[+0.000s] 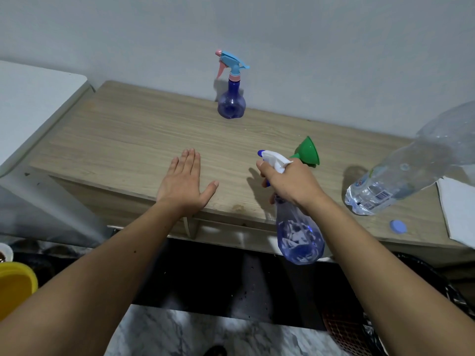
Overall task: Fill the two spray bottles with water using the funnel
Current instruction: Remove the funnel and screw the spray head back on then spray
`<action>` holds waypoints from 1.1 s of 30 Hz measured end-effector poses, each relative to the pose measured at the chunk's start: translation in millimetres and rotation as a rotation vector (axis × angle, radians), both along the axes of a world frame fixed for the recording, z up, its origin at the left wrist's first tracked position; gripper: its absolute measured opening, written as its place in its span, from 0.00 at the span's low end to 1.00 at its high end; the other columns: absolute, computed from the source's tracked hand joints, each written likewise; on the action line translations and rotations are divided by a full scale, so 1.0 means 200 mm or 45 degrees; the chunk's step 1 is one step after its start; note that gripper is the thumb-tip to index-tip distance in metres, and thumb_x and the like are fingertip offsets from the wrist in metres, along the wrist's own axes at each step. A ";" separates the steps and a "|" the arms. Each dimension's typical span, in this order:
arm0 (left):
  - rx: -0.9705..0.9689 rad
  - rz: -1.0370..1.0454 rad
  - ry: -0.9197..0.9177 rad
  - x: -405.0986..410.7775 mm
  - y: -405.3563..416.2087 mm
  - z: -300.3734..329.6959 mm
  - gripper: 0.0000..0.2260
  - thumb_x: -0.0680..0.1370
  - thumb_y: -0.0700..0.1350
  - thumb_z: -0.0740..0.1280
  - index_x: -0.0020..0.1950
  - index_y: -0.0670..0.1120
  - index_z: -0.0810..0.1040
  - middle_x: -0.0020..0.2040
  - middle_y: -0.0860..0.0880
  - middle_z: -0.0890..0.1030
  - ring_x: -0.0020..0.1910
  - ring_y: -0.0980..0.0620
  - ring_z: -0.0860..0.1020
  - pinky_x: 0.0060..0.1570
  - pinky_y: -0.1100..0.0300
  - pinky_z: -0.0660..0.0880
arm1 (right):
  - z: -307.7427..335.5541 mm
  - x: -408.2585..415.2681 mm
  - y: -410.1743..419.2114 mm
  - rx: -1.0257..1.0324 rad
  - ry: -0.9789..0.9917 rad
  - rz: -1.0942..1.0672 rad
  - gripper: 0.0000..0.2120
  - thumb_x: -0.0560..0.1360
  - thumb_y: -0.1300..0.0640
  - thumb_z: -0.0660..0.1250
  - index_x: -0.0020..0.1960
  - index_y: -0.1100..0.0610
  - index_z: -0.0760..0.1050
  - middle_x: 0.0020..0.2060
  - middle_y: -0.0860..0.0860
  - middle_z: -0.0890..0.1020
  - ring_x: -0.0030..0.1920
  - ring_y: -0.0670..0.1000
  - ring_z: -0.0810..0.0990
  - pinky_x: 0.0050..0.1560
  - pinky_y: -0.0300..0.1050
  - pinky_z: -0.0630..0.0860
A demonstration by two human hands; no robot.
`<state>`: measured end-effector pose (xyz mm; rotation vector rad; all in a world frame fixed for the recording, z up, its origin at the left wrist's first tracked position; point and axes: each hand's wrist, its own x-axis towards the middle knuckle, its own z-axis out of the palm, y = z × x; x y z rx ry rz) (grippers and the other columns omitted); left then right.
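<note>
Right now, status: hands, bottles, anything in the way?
Left hand open, flat on table. Right hand gripping white-headed spray bottle, held off the front edge. Second spray bottle capped by wall. Funnel lying unused. Nothing blocking.

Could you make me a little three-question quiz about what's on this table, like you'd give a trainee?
1. True or false: the right hand holds the spray bottle with the white trigger head.
2. Where does the green funnel lie? A) in a bottle's neck B) on the wooden table C) in the left hand
3. Fill in: the blue cap lies on the table, off the large clear ____ bottle.

Key: 1 true; 2 B; 3 water. The left hand is flat and empty; the spray bottle with the blue-and-pink head stands by the wall.
</note>
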<state>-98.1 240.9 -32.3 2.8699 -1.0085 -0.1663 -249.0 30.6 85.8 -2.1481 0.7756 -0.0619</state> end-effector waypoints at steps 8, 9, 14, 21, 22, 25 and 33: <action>-0.012 0.002 0.002 -0.01 0.00 0.01 0.50 0.77 0.73 0.38 0.89 0.39 0.45 0.90 0.41 0.45 0.90 0.45 0.42 0.87 0.47 0.40 | -0.03 -0.01 0.00 -0.084 0.098 0.021 0.23 0.77 0.37 0.66 0.41 0.56 0.80 0.29 0.54 0.85 0.28 0.55 0.85 0.42 0.53 0.85; -0.017 0.001 0.003 -0.01 0.00 0.01 0.50 0.78 0.73 0.38 0.89 0.39 0.45 0.90 0.41 0.45 0.90 0.45 0.42 0.87 0.47 0.40 | -0.02 -0.02 0.01 -0.074 0.080 0.011 0.23 0.74 0.35 0.66 0.44 0.56 0.82 0.31 0.53 0.86 0.29 0.56 0.86 0.44 0.56 0.85; -0.022 0.001 0.000 -0.01 0.00 0.01 0.50 0.77 0.73 0.38 0.89 0.39 0.44 0.90 0.41 0.45 0.90 0.45 0.42 0.87 0.47 0.40 | 0.02 -0.04 0.01 -0.064 -0.061 0.032 0.18 0.74 0.36 0.67 0.48 0.51 0.80 0.41 0.55 0.87 0.33 0.59 0.87 0.50 0.59 0.84; -0.131 0.015 0.102 -0.01 -0.01 0.03 0.47 0.79 0.72 0.45 0.89 0.40 0.50 0.90 0.40 0.47 0.90 0.44 0.43 0.87 0.47 0.39 | 0.10 -0.05 0.00 0.221 -0.213 -0.092 0.11 0.82 0.47 0.64 0.51 0.54 0.67 0.41 0.56 0.82 0.32 0.61 0.86 0.32 0.45 0.74; -0.193 -0.004 0.126 -0.01 -0.01 0.04 0.44 0.82 0.71 0.51 0.89 0.41 0.54 0.90 0.40 0.51 0.90 0.44 0.46 0.88 0.48 0.41 | 0.11 -0.05 0.00 0.232 -0.257 -0.084 0.11 0.82 0.48 0.65 0.49 0.54 0.66 0.40 0.56 0.81 0.33 0.61 0.87 0.33 0.46 0.73; -0.533 -0.166 0.223 -0.08 -0.04 0.05 0.41 0.80 0.69 0.62 0.84 0.42 0.68 0.84 0.40 0.69 0.85 0.42 0.64 0.86 0.46 0.56 | 0.13 -0.04 -0.02 0.249 -0.391 -0.058 0.13 0.82 0.50 0.67 0.49 0.57 0.66 0.36 0.53 0.81 0.36 0.58 0.89 0.37 0.49 0.73; -0.761 -0.443 0.700 -0.31 -0.34 0.20 0.52 0.69 0.82 0.69 0.85 0.53 0.67 0.81 0.54 0.74 0.79 0.56 0.73 0.78 0.47 0.72 | 0.30 0.02 -0.06 0.425 -0.702 -0.051 0.09 0.82 0.53 0.71 0.52 0.58 0.78 0.45 0.63 0.85 0.42 0.58 0.89 0.44 0.57 0.81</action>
